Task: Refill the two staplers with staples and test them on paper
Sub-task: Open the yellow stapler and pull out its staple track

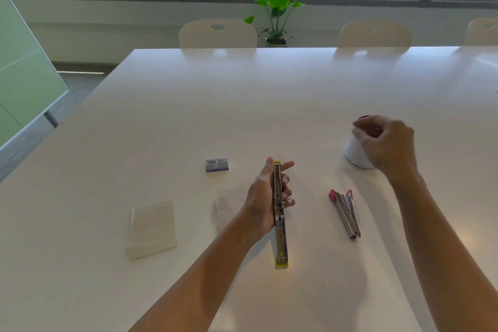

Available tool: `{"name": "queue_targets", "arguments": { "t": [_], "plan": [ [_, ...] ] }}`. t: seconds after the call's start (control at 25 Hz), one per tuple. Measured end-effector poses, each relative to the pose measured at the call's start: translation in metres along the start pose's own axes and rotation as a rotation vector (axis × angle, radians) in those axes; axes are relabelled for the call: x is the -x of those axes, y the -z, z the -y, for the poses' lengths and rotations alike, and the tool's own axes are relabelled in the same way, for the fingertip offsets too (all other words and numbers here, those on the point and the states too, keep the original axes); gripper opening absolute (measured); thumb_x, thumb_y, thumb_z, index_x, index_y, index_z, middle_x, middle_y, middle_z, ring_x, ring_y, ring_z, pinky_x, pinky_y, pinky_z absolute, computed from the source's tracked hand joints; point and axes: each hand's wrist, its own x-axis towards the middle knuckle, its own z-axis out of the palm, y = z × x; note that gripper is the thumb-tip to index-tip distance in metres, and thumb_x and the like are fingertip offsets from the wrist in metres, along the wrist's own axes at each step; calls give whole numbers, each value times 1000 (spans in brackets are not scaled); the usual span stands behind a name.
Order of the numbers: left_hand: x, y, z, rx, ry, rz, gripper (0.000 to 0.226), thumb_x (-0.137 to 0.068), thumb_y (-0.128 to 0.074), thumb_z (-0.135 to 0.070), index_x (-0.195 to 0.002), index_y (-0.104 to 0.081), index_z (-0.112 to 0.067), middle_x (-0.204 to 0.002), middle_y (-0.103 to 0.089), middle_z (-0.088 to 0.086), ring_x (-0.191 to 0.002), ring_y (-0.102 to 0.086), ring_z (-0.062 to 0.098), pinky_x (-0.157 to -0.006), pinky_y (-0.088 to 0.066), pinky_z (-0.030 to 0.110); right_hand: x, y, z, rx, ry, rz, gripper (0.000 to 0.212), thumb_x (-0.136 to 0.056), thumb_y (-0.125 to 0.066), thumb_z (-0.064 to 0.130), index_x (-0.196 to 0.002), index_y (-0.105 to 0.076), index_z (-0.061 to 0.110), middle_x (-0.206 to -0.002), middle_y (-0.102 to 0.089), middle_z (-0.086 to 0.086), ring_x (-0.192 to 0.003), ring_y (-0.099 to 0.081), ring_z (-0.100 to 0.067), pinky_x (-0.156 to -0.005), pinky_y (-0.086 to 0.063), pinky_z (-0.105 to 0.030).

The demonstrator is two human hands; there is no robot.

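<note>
My left hand [265, 201] holds a yellow-tipped metal stapler [280, 240], swung fully open into one long strip above the table. A red-tipped stapler [347, 211] lies partly open on the table to its right. My right hand [384, 143] hovers over a white cup [354, 153] with a red rim, fingers pinched together; something thin may sit between them, too small to tell. A small purple staple box [217, 165] lies left of the left hand. One folded paper [152, 228] lies at the left, another paper [229, 199] sits partly under my left hand.
The white table [242, 105] stretches far back. White chairs [217, 34] stand along its far edge, with a potted plant [277, 17] by the window. A glass partition [24, 83] stands at the left.
</note>
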Motion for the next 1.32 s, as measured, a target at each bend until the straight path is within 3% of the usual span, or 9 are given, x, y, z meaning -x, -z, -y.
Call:
{"name": "queue_targets", "arguments": {
  "t": [0.16,0.28,0.4,0.68,0.8,0.96,1.04,1.16,1.32],
  "plan": [
    [0,-2,3,53,25,27,72,-100,-25,-64,-132,-55,-7,-70,-43,-3,-54,-34,10,-53,-33,26,39,-27,32,-167,-20,393,4,-86,-75,31,-89,-73,32,-80,-74,11,-72,-69,0,-72,-57,-18],
    [1,-3,5,28,18,52,80,-97,-22,-70,-129,-56,-5,-70,-43,-2,-57,-37,10,-52,-35,25,64,-44,49,-187,-26,537,16,-81,-77,43,-92,-72,31,-80,-75,10,-73,-71,1,-68,-57,-18],
    [4,-2,7,-69,-18,83,84,-96,-15,-72,-125,-64,-10,-72,-44,-1,-61,-40,10,-53,-38,25,78,-52,58,-72,5,530,26,-78,-79,46,-95,-69,28,-80,-72,13,-69,-68,5,-57,-48,-6],
    [11,-9,18,-202,-51,104,77,-98,-12,-66,-128,-59,-13,-74,-52,-1,-63,-47,7,-60,-44,22,83,-48,64,41,-57,458,14,-75,-82,33,-80,-76,22,-61,-72,10,-57,-68,1,-47,-44,-7],
    [12,-9,17,-299,-71,60,69,-99,-13,-64,-119,-63,-20,-98,-66,-3,-88,-59,9,-82,-47,24,78,-41,60,8,-102,499,17,-71,-85,35,-80,-77,22,-65,-74,8,-65,-71,0,-58,-52,-17],
    [9,2,1,-579,-142,-109,62,-98,-29,-64,-123,-58,-14,-127,-55,9,-121,-53,21,-110,-40,40,77,-43,54,43,-150,514,11,-73,-84,30,-75,-79,21,-64,-74,4,-71,-73,-8,-68,-60,-28],
    [6,15,-13,-678,-237,-189,49,-103,-43,-47,-135,-54,-10,-133,-54,11,-118,-55,17,-108,-43,29,77,-49,53,73,-179,507,8,-71,-83,29,-70,-79,21,-61,-73,4,-69,-73,-11,-61,-57,-25],
    [-1,37,-44,-745,-402,-333,26,-99,-57,-25,-121,-64,-12,-113,-62,10,-88,-60,9,-72,-46,5,76,-58,52,130,-191,531,9,-72,-81,28,-74,-81,20,-63,-73,4,-64,-67,-11,-55,-51,-20],
    [-12,84,-78,-933,-394,-525,21,-95,-63,-23,-111,-69,-12,-111,-65,14,-102,-63,26,-94,-52,34,75,-67,49,210,-159,579,11,-74,-77,25,-75,-82,16,-69,-75,1,-73,-70,-15,-67,-60,-29]
  ]
}}
